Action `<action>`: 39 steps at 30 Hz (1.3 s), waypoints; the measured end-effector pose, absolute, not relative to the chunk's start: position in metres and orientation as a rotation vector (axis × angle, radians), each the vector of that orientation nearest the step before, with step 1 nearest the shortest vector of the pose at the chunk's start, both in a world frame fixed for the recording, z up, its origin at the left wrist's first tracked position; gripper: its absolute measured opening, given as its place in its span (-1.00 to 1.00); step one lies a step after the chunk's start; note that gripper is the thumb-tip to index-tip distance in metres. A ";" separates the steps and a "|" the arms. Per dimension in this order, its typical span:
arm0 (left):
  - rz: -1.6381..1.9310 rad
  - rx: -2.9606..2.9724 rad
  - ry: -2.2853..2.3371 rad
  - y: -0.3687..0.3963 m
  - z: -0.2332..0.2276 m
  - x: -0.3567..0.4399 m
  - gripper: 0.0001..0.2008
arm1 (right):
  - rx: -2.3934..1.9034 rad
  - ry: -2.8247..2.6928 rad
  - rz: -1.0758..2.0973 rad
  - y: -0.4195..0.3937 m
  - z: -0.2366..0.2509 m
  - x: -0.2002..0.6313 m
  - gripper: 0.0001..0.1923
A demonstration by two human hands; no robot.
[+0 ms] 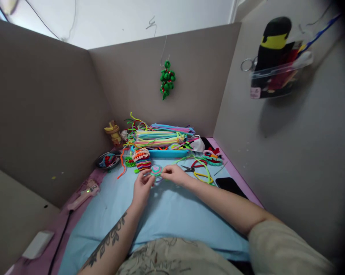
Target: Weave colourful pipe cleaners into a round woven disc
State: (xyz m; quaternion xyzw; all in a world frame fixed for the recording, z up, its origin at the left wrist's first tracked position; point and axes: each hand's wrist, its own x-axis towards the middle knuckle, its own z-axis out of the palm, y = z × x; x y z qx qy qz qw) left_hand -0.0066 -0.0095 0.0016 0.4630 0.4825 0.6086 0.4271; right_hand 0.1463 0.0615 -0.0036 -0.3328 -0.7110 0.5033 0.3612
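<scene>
The left hand (142,184) is holding, loosely curled, the left edge of a teal-and-pink disc (156,170) in front of the blue tray (168,154); the right hand (174,174) is pinching the disc's right edge.

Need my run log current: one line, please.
left hand: holds striped disc; right hand: pinches disc's edge; scissors: on blue cloth

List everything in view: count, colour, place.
Coiled disc: 1, pink-turquoise, centre
Striped craft: 1, multicoloured, centre
Pipe cleaners: many, multicoloured, back
Tray: 1, blue, back
Scissors: 1, dark-bladed, right
Looped craft: 1, red-turquoise, right
Phone: 1, black, right
Glue gun: 1, pink, left
Bowl: 1, dark, left
Box: 1, white, left
Ornament: 1, green, hanging
Wall holder: 1, clear, right
Cloth: 1, blue, front
Panels: several, grey, around
Left hand: 1, at disc
Right hand: 1, at disc
</scene>
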 end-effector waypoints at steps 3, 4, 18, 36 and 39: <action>1.519 1.083 1.202 -0.008 0.001 -0.008 -0.62 | -0.836 -1.875 1.294 0.058 -0.001 0.146 -0.76; 1.519 1.060 1.203 -0.007 0.002 -0.008 -0.62 | -0.838 -1.884 1.293 0.057 0.000 0.146 -0.77; 1.491 0.985 1.175 -0.004 -0.005 -0.013 -0.53 | -0.868 -1.880 1.274 0.059 -0.005 0.147 -0.88; 1.477 0.873 1.233 -0.001 -0.005 -0.019 -0.55 | -0.864 -2.119 0.959 0.057 0.008 0.153 -0.91; 1.516 0.833 1.221 0.000 -0.004 -0.022 -0.50 | -0.874 -2.217 0.773 0.062 0.006 0.157 -0.88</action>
